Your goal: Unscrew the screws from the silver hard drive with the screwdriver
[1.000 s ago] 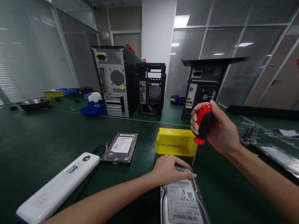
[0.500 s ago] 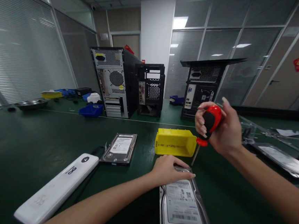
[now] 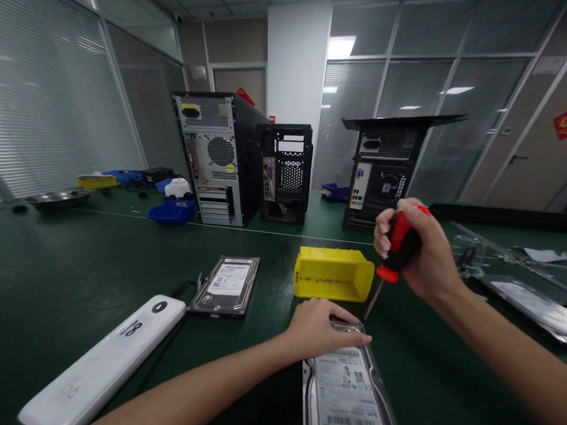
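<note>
Directly before me lies a silver hard drive (image 3: 346,403) with a white label, running off the bottom of the view. My left hand (image 3: 320,331) grips its far end, thumb and fingers spanning the near and far sides. My right hand (image 3: 416,250) is wrapped around the red and black handle of a screwdriver (image 3: 394,248). The thin shaft slants down, its tip close to the drive's far right corner; whether it touches I cannot tell. Just behind the drive sits a yellow bin (image 3: 335,274), with tiny dark specks inside.
A second hard drive (image 3: 227,285) lies to the left, near a white power strip (image 3: 106,362) marked 18. Computer cases (image 3: 213,160) stand at the back, with a blue bin (image 3: 172,211) beside them. Another drive (image 3: 538,304) and a clear container (image 3: 468,255) lie at right.
My right hand has turned around the screwdriver handle and its raised thumb now lies along the handle. My left hand keeps its grip on the drive.
</note>
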Available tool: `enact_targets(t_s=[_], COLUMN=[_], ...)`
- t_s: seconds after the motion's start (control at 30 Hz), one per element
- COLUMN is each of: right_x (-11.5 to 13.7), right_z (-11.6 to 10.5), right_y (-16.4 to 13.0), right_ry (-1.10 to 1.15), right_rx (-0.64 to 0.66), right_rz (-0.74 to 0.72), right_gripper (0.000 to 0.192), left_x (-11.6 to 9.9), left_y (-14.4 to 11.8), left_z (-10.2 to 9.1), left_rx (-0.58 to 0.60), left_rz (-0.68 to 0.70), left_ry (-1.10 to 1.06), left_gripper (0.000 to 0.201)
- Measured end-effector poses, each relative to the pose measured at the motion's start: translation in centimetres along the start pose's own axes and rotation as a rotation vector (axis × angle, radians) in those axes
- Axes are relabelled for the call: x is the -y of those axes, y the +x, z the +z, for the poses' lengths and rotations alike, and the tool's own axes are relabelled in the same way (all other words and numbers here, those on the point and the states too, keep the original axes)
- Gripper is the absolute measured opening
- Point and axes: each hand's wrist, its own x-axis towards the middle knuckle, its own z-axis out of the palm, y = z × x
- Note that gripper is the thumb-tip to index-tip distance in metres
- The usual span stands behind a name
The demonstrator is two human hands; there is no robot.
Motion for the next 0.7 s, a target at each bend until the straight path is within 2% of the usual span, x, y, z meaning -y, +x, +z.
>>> enact_targets(t_s=[0.13, 0.3, 0.57, 0.7], right_x=[0.25, 0.31, 0.52, 0.45], right_z=[-0.36, -0.67, -1.1, -0.94], right_y=[0.09, -0.01, -0.21, -0.06], right_ry=[0.036, 0.071, -0.001, -0.043], right_rx=[0.035, 0.092, -0.025, 0.005], right_rz=[0.036, 0.022, 0.102, 0.097], right_gripper=[0.013, 0.032, 0.016, 0.013], left_x=[-0.03, 0.1, 0.1, 0.07], left_y=[0.01, 0.04, -0.07, -0.12], left_z=[0.05, 0.07, -0.05, 0.0], left_rx=[-0.007, -0.005, -0.006, -0.005], left_rz=[-0.004, 0.002, 0.01, 0.016], left_ry=[0.01, -0.003, -0.031, -0.033], left_gripper=[0.053, 0.054, 0.051, 0.048])
